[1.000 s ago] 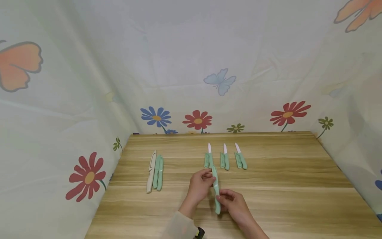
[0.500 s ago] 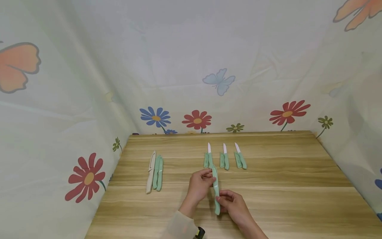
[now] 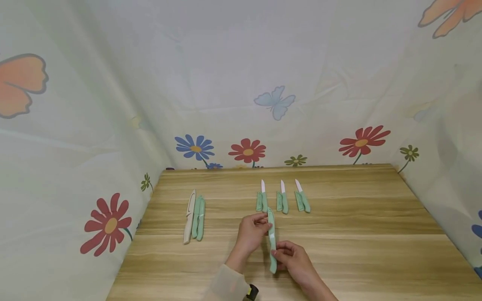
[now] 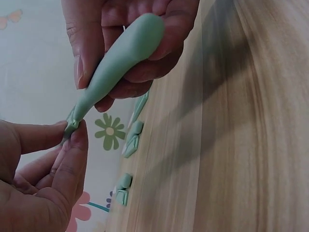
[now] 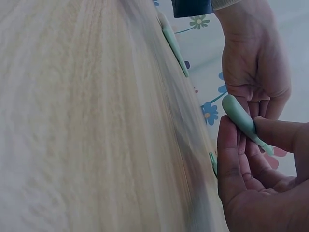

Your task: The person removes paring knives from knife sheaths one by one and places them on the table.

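Observation:
A pale green paring knife (image 3: pixel 273 259) with its blade end in a green sheath (image 3: pixel 270 217) is held over the table by both hands. My left hand (image 3: pixel 251 232) pinches the sheath between thumb and fingers. Lower down, my right hand (image 3: pixel 297 261) grips the handle, its rounded end pointing toward me. A thin pale band shows where sheath and handle meet. In the left wrist view the handle (image 4: pixel 116 63) slants up from the left fingertips into the right hand. The right wrist view shows the handle (image 5: pixel 236 113) between the right thumb and fingers.
Three unsheathed green knives (image 3: pixel 285 202) lie in a row at the back, each beside a green sheath (image 3: pixel 279 201). On the left lie a beige sheathed knife (image 3: pixel 189 221) and two green ones (image 3: pixel 201 221). Flower-print cloth (image 3: pixel 226 83) surrounds the wooden table (image 3: pixel 357 251).
The handle and right hand have moved slightly toward me. The pale band between sheath and handle looks a little wider. My left hand has stayed nearly still.

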Motion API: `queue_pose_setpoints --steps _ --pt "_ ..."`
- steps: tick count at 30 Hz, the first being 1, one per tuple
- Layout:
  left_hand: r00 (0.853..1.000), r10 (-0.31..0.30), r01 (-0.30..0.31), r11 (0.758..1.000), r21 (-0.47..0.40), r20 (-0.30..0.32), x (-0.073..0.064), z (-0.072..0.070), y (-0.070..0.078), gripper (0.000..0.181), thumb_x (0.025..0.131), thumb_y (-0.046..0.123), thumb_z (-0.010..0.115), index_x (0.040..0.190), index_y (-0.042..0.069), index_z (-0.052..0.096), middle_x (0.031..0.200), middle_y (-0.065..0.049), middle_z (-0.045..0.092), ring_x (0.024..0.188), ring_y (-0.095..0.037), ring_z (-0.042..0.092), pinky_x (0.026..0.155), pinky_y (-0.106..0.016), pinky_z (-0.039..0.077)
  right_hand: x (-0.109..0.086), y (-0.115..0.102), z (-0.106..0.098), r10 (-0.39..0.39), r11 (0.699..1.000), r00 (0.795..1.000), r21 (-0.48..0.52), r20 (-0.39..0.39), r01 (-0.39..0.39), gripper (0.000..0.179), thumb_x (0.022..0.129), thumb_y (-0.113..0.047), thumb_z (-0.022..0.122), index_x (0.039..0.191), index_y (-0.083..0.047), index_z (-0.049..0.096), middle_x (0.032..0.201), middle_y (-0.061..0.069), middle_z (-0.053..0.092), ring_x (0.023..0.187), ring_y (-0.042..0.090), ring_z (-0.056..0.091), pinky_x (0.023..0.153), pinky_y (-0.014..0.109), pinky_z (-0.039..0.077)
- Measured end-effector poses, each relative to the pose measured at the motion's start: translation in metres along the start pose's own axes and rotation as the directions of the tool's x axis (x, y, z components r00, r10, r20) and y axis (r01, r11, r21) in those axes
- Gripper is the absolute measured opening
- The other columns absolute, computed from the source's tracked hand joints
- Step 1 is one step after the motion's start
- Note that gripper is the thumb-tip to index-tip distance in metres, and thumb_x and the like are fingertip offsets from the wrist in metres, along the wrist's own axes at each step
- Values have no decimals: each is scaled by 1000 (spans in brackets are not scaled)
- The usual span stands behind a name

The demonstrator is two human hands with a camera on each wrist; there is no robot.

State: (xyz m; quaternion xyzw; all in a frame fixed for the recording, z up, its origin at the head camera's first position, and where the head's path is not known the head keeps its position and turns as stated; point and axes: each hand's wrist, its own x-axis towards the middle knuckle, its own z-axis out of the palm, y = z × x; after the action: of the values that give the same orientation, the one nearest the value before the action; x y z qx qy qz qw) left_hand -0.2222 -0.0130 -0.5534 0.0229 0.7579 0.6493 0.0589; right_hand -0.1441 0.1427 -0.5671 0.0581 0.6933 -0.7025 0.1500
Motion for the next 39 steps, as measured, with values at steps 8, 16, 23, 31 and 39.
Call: queue_pose_setpoints --steps 8,16,23,31,39 --pt "1000 -18 18 1000 22 -7 2 -1 1 32 91 7 76 122 2 74 91 -4 75 73 -14 71 64 -25 58 -4 -1 -3 1 1000 998 7 67 -1 35 99 -11 67 123 13 56 96 5 68 83 15 68 74 32 63" --pt "999 -28 28 999 18 -20 3 -4 0 33 91 6 76 123 0 73 92 -6 76 76 -20 72 66 -29 60 -7 5 -1 5 1000 994 19 108 -7 34 99 -10 66 122 13 56 94 4 68 82 15 67 72 32 63" --pt "999 -41 40 999 -21 -22 4 -4 -2 33 91 3 75 123 -1 72 93 -7 75 76 -15 71 67 -29 62 -11 11 0 -4 1000 990 31 144 0 36 99 -9 65 123 16 55 92 3 69 80 15 67 71 31 63" --pt "998 -67 65 994 -87 -16 3 -3 -3 33 90 -1 74 123 -3 72 94 -11 72 76 -14 68 68 -37 66 -16 15 -1 17 999 982 42 189 -25 37 100 -11 66 124 15 54 93 4 67 80 15 68 73 32 64" --pt "998 -63 59 993 -106 -30 1 -3 0 34 91 -2 73 125 -3 71 98 -18 71 77 -16 67 65 -33 65 -17 13 -3 20 999 976 21 218 -25 36 100 -12 64 123 14 55 98 3 67 85 14 67 74 31 63"
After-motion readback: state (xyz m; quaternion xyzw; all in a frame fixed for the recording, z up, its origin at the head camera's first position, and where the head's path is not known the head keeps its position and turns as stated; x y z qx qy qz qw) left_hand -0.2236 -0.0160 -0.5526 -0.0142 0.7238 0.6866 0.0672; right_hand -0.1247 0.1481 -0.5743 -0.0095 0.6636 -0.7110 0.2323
